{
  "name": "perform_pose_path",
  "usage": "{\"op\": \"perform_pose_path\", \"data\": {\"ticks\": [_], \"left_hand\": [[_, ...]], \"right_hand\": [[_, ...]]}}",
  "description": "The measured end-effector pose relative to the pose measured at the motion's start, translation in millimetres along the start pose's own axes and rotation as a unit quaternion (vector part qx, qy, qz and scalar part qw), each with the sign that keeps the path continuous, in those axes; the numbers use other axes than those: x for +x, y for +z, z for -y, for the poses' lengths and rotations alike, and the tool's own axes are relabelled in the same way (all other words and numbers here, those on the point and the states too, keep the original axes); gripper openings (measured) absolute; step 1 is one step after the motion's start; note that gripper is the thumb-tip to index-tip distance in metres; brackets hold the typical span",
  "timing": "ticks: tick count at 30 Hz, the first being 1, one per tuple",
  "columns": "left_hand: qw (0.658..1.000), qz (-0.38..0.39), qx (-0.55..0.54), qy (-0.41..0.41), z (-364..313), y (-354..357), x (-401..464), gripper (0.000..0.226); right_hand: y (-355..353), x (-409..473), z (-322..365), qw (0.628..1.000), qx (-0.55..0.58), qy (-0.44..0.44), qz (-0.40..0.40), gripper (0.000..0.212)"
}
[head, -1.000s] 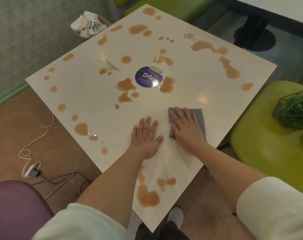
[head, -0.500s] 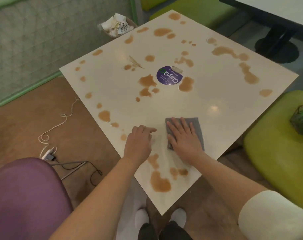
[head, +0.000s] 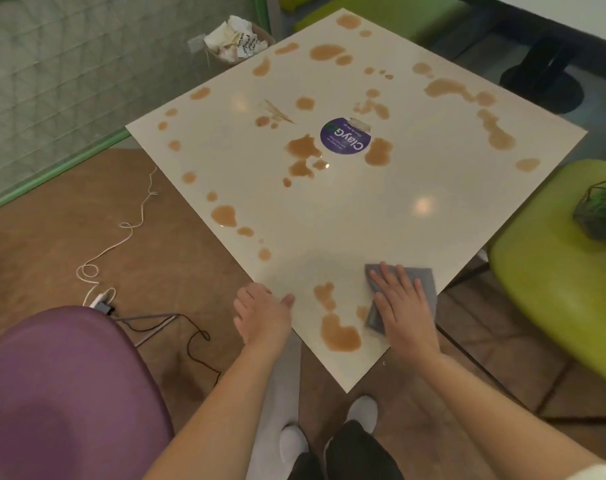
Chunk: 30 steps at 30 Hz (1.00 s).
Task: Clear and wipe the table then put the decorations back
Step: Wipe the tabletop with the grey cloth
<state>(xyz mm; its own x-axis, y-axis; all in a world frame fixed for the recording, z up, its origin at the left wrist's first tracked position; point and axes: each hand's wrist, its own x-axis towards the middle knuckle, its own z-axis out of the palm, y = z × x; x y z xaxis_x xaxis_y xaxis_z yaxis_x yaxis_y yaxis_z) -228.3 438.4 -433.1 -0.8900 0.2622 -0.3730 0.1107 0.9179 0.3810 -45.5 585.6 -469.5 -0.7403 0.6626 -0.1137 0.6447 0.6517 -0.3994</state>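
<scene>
right grip (head: 403,308) flat, fingers straight, pressing grey cloth (head: 428,284); left grip (head: 261,315) relaxed at table (head: 381,209) edge.

Cream table (head: 381,216) is covered in brown blotches (head: 339,332), with a purple round sticker (head: 344,136) dead center. Grey cloth (head: 428,282) at 5 o'clock. Lime-green seat (head: 551,289) at 3, purple chair (head: 62,393) at 8, brown floor (head: 149,244).

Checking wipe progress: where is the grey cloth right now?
Head view: the grey cloth lies under the right hand near the table's closest corner, right of brown spills.
</scene>
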Motion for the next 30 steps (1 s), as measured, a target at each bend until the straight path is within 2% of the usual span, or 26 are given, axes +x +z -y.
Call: {"op": "perform_pose_path", "data": {"ticks": [3, 7, 13, 17, 21, 27, 30], "left_hand": [[0.997, 0.036, -0.057, -0.046, -2.0, -3.7, 3.4, 0.062], [0.993, 0.06, -0.08, -0.065, -1.3, -5.8, 1.9, 0.086], [0.99, 0.096, -0.07, -0.075, -6.3, -9.9, 11.0, 0.078], [0.991, 0.1, -0.049, -0.075, -9.5, -12.7, 7.1, 0.074], [0.991, 0.1, -0.036, -0.086, -14.9, -14.5, 8.1, 0.072], [0.99, 0.104, -0.043, -0.085, -11.4, -15.8, 11.0, 0.071], [0.99, 0.103, -0.048, -0.084, -10.5, -15.6, 11.2, 0.072]], "right_hand": [[21.2, -30.4, 44.8, 0.999, 0.053, 0.012, -0.003, 0.054], [52.9, -48.6, 92.8, 0.998, -0.001, 0.042, -0.039, 0.057], [44.0, -7.5, 65.8, 0.996, -0.088, -0.003, -0.013, 0.06], [33.7, -25.0, 47.4, 0.997, -0.074, 0.028, -0.028, 0.061], [50.0, -50.7, 71.0, 0.997, -0.07, 0.031, -0.025, 0.061], [38.7, -8.5, 59.7, 0.996, -0.086, 0.005, -0.004, 0.06], [39.8, -25.2, 58.8, 0.995, -0.079, 0.045, -0.044, 0.06]]}}
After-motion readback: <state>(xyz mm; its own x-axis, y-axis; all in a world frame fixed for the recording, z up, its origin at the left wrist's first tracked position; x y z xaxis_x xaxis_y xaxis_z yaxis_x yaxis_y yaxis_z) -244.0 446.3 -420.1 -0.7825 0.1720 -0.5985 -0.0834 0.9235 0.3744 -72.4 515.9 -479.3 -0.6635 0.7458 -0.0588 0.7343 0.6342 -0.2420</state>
